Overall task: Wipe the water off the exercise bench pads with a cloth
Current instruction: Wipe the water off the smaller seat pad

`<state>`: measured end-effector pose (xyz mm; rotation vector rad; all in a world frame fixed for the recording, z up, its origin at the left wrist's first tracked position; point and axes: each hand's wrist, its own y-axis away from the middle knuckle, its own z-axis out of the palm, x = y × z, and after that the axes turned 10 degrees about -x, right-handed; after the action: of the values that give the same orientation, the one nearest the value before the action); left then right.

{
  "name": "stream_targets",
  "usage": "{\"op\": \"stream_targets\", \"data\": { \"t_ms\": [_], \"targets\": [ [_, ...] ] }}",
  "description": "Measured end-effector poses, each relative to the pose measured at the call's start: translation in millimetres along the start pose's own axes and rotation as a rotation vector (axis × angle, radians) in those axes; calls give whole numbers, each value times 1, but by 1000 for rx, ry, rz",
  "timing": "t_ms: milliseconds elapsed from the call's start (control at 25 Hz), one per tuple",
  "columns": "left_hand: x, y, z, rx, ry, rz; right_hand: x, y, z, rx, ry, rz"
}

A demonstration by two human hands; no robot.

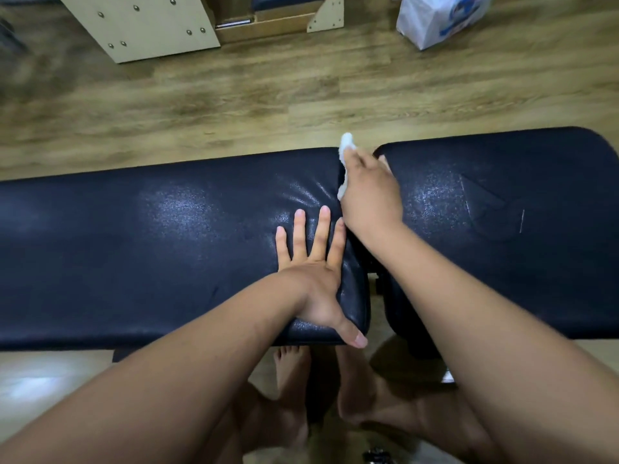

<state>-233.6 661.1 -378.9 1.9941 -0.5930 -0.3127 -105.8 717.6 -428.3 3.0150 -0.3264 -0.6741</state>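
A black exercise bench runs across the view as two pads: a long left pad [150,246] and a shorter right pad [522,229], with a narrow gap between them. My left hand [315,279] lies flat and open on the right end of the left pad, thumb hooked over its near edge. My right hand [368,192] reaches over the gap near the far edge, shut on a small white cloth [345,149] that pokes out past the fingers and down into the gap. Both pads show glossy highlights.
Wood-look floor [234,102] lies beyond the bench. A pale wooden frame with metal studs [147,25] stands at the top left and a white plastic bag [438,18] at the top right. My bare feet [291,370] are under the bench's near edge.
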Motion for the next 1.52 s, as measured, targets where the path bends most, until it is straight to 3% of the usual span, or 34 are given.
{"op": "stream_targets", "data": {
  "t_ms": [320, 440, 560, 640, 680, 720, 800, 920, 1000, 1080, 1160, 1280, 1360, 1440, 1520],
  "targets": [
    [1, 1, -4, 7, -31, -19, 0, 137, -8, 4, 112, -52],
    [1, 3, -4, 33, -40, -29, -5, 195, -3, -169, 156, 71],
    [1, 6, -3, 49, -50, -24, -11, 236, -18, -330, -53, 218],
    [1, 6, -2, 54, -69, -41, -8, 244, -40, -223, -332, 267],
    [1, 6, -3, 58, -71, -47, -5, 236, -50, -70, -398, 274],
    [1, 6, -3, 63, -64, -49, -5, 223, -57, 75, -405, 262],
    [1, 6, -2, 77, -39, -40, -10, 193, -54, 153, -362, 243],
    [2, 8, 4, 98, -34, -29, -24, 188, -17, -17, -78, 225],
    [0, 6, 2, 101, -50, -27, -23, 209, 9, -143, -31, 339],
    [-2, 8, -1, 73, -41, -32, -16, 237, 36, -359, -269, 444],
    [-2, 7, 0, 72, -32, -26, -13, 273, 49, -607, -657, 460],
    [0, 13, 8, 176, 8, -26, 0, 293, 20, -473, -984, 583],
    [6, 25, 12, 291, -120, -57, 15, 292, -22, -389, -1150, 616],
    [22, 43, 21, 483, -276, -35, 31, 294, -59, -356, -1504, 630],
    [44, 67, 50, 706, -15, 115, 38, 309, -77, -374, -1911, 586]
  ]
}}
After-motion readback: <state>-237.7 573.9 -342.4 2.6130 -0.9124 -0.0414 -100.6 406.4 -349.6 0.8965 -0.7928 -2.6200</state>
